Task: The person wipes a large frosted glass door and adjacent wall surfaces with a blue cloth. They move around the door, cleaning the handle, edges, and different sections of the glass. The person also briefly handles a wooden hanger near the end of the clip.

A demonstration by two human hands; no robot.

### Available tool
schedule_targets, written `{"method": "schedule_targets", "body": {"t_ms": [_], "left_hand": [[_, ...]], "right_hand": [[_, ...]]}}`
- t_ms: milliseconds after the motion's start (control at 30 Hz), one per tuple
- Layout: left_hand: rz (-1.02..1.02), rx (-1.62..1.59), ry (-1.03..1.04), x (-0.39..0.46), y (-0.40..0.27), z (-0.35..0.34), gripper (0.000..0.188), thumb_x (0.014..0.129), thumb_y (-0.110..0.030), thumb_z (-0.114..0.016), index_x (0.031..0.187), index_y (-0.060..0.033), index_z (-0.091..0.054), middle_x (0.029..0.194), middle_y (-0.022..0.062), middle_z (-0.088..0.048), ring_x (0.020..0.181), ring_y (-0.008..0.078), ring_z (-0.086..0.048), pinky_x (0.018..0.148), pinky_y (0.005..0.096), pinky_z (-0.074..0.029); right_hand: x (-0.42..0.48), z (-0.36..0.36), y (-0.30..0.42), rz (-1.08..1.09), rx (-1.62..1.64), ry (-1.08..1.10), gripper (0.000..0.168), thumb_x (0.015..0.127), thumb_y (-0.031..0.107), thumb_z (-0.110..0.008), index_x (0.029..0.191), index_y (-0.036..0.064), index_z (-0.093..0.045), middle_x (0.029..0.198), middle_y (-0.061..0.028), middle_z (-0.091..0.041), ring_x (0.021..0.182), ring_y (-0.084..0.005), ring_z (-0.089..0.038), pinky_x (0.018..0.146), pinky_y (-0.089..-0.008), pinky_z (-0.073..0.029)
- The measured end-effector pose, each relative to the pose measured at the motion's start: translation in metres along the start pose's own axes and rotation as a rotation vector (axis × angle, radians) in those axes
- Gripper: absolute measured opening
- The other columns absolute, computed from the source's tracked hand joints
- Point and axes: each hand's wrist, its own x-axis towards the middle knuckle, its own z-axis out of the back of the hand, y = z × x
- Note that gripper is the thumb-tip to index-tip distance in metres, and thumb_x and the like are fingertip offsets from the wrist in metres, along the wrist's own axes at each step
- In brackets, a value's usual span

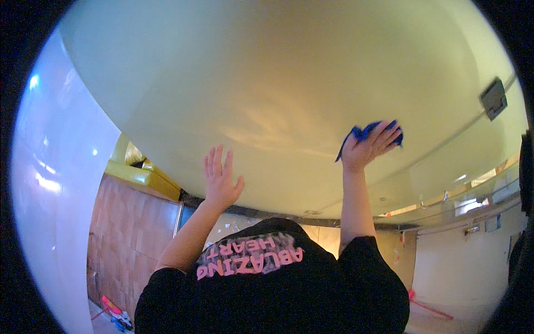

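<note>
A large, smooth greenish-yellow panel (267,83), perhaps frosted glass, stands before me and fills most of the head view. Right of centre, my right hand (367,148) presses a dark blue cloth (363,132) to its surface, fingers spread, with part of the cloth hanging past the thumb side. Left of centre, my left hand (221,179) is raised with its fingers apart and holds nothing. It is at or close to the panel; whether it touches cannot be told.
A dark metal fitting (494,99) sits on the panel's right side, above a curved metal handle (434,201). A yellow sofa (142,173) stands beyond the left edge, on wood-look flooring (125,217). Pink-handled items (112,307) lie lower left; a pink rod (431,307) lies lower right.
</note>
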Motion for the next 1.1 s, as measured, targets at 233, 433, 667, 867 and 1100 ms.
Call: {"method": "schedule_targets", "body": {"t_ms": [233, 433, 667, 867, 1100], "left_hand": [[-0.148, -0.114, 0.046, 0.003, 0.023, -0.002, 0.080, 0.073, -0.023, -0.068, 0.142, -0.0039, -0.033, 0.150, 0.0227, -0.022, 0.138, 0.0455, -0.018, 0.111, 0.0590, -0.016], [-0.183, -0.202, 0.086, -0.024, 0.099, -0.008, 0.081, 0.072, -0.022, -0.068, 0.143, -0.0043, -0.033, 0.149, 0.0219, -0.023, 0.138, 0.0451, -0.019, 0.110, 0.0601, -0.016], [-0.183, -0.216, 0.121, -0.053, 0.171, -0.015, 0.074, 0.072, -0.020, -0.068, 0.140, -0.0088, -0.040, 0.149, 0.0207, -0.025, 0.138, 0.0437, -0.019, 0.111, 0.0588, -0.015], [-0.160, -0.222, 0.098, -0.079, 0.257, -0.042, 0.067, 0.074, -0.020, -0.068, 0.136, -0.0110, -0.046, 0.148, 0.0200, -0.026, 0.138, 0.0431, -0.020, 0.111, 0.0580, -0.016], [-0.090, -0.167, 0.101, -0.036, 0.100, -0.031, 0.065, 0.074, -0.020, -0.068, 0.135, -0.0126, -0.047, 0.148, 0.0195, -0.027, 0.137, 0.0434, -0.021, 0.111, 0.0578, -0.018]], "right_hand": [[-0.024, -0.010, 0.176, 0.285, -0.008, 0.727, 0.068, 0.074, 0.049, -0.058, 0.135, 0.019, -0.048, 0.151, -0.0138, -0.029, 0.139, -0.0408, -0.022, 0.103, -0.0711, -0.009], [-0.193, -0.035, 0.131, 0.524, -0.080, 0.540, 0.056, 0.074, 0.037, -0.063, 0.129, 0.027, -0.055, 0.143, 0.0009, -0.046, 0.135, -0.0232, -0.034, 0.105, -0.0520, -0.028], [-0.115, -0.038, 0.041, -0.244, -0.052, 0.108, 0.077, 0.090, 0.039, -0.049, 0.145, -0.005, -0.018, 0.151, -0.0312, -0.013, 0.140, -0.0450, -0.015, 0.113, -0.0562, -0.012], [-0.093, -0.089, 0.217, -0.036, -0.106, -0.156, 0.077, 0.092, 0.053, -0.038, 0.146, 0.000, -0.023, 0.153, -0.0254, -0.016, 0.142, -0.0425, -0.012, 0.112, -0.0582, -0.008], [-0.194, -0.060, 0.119, 0.517, -0.036, 0.340, 0.056, 0.068, 0.049, -0.066, 0.120, 0.031, -0.061, 0.141, 0.0054, -0.044, 0.130, -0.0260, -0.037, 0.094, -0.0553, -0.034]]}}
